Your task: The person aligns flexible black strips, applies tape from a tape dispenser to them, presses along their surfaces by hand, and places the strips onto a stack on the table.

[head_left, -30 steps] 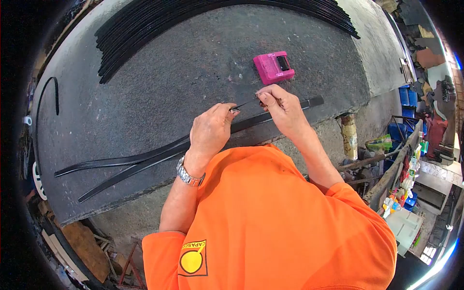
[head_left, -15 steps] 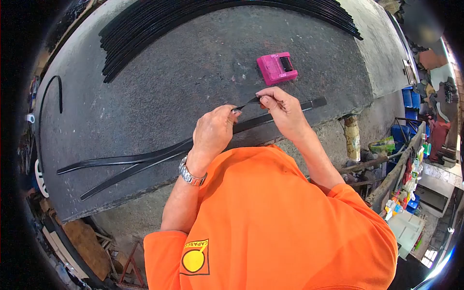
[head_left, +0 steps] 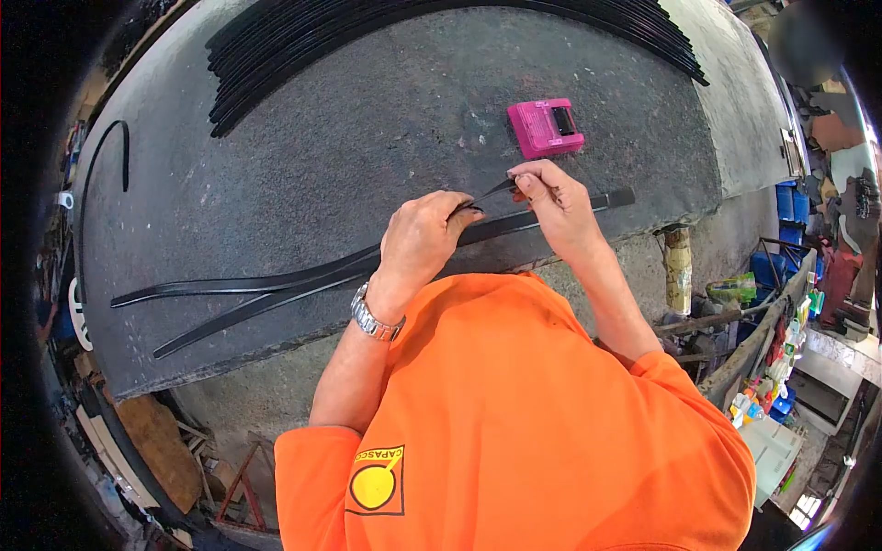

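Note:
A long black flat strip (head_left: pixel 230 287) is held near its end between both hands, just above the table's front edge. My left hand (head_left: pixel 418 241), with a metal watch on the wrist, is closed on it; its tail trails left across the dark tabletop. My right hand (head_left: pixel 560 209) pinches the end between thumb and fingers, and the short length between the hands looks taut and slightly twisted. A second black strip (head_left: pixel 211 336) lies beneath the hands along the edge, its right end showing past my right hand.
Beyond the hands, a pink plastic box (head_left: pixel 544 130) with a black insert sits on the dark table (head_left: pixel 349 174). Many black strips (head_left: pixel 441 23) lie bundled along the far side. A thin curved strip (head_left: pixel 84 211) rests at the left. Clutter and blue containers (head_left: pixel 770 268) stand at right.
Both hands still hold the strip. My left hand's fingers have shifted along it, and the strip between the hands looks straighter. The whole view has turned slightly.

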Demonstrator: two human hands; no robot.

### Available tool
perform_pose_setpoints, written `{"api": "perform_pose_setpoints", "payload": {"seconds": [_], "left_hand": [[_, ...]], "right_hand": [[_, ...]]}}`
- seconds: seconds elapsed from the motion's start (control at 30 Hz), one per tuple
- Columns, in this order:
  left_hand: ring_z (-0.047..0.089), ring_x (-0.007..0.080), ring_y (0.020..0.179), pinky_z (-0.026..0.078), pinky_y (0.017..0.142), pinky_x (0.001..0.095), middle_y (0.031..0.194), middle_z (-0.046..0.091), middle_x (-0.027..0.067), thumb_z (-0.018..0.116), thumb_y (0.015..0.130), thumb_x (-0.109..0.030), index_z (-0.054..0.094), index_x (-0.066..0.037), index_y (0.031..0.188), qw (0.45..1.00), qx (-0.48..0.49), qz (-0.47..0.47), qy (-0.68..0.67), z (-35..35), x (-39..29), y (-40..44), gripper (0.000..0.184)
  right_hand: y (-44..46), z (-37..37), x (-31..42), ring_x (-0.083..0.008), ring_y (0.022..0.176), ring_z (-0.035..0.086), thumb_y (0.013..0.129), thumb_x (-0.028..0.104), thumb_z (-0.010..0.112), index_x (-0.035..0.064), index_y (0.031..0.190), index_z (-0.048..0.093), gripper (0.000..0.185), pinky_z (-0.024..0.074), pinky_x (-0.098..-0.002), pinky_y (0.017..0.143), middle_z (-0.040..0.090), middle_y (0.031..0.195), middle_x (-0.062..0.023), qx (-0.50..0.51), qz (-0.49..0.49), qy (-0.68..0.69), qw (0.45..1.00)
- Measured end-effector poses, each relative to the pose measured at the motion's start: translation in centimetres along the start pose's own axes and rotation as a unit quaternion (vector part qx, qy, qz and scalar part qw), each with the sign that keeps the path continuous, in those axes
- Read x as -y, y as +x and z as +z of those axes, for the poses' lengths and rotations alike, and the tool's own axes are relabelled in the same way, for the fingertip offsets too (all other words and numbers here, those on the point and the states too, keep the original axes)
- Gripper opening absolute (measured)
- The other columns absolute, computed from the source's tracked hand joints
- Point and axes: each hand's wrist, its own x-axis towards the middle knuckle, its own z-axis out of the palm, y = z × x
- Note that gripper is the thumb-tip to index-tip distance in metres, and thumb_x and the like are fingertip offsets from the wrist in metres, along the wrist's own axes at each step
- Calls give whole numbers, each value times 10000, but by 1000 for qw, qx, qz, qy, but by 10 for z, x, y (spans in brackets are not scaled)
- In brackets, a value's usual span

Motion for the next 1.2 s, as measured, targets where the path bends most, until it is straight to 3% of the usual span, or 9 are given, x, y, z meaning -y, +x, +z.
{"api": "perform_pose_setpoints", "payload": {"seconds": [0.3, 0.37, 0.57, 0.87, 1.2], "left_hand": [[715, 352, 849, 563, 729, 429, 938, 742, 146, 730, 900, -302, 761, -59, 979, 1000, -14, 14, 24, 4, 2, 0, 257], [712, 356, 844, 561, 716, 447, 925, 735, 157, 700, 919, -336, 756, -66, 961, 999, -20, 15, 35, 9, 6, 0, 279], [699, 368, 824, 548, 707, 480, 854, 722, 141, 625, 967, -384, 730, -64, 905, 1000, -18, -7, 21, 9, 8, -1, 343], [695, 360, 935, 552, 786, 475, 975, 730, 145, 548, 1012, -402, 741, -81, 1010, 1000, 8, -28, -2, 7, 8, 0, 375], [692, 398, 891, 537, 761, 506, 936, 730, 187, 526, 1028, -372, 727, -36, 958, 998, 18, -64, -7, 9, 11, 1, 398]], "right_hand": [[-1, -2, -3, -88, 839, 588, 1037, 161, 572, 12, 1120, 683, 203, 487, -260, 761, 648, 871, -11, -5, -1, -47, 999], [-1, -1, -12, -76, 843, 575, 1051, 198, 577, 28, 1129, 683, 215, 462, -240, 742, 641, 912, 17, -1, 2, 14, 1000], [1, -6, -19, -73, 873, 611, 1056, 222, 575, 46, 1152, 672, 222, 476, -249, 755, 659, 949, 18, 17, 9, -9, 1000], [0, -9, -25, -73, 885, 617, 1066, 216, 553, 59, 1182, 663, 224, 475, -244, 748, 655, 958, 24, 19, 18, -32, 999], [0, -1, -34, -59, 866, 585, 1044, 144, 581, 60, 1211, 650, 199, 455, -219, 750, 625, 975, 33, 37, 13, 24, 999]]}}
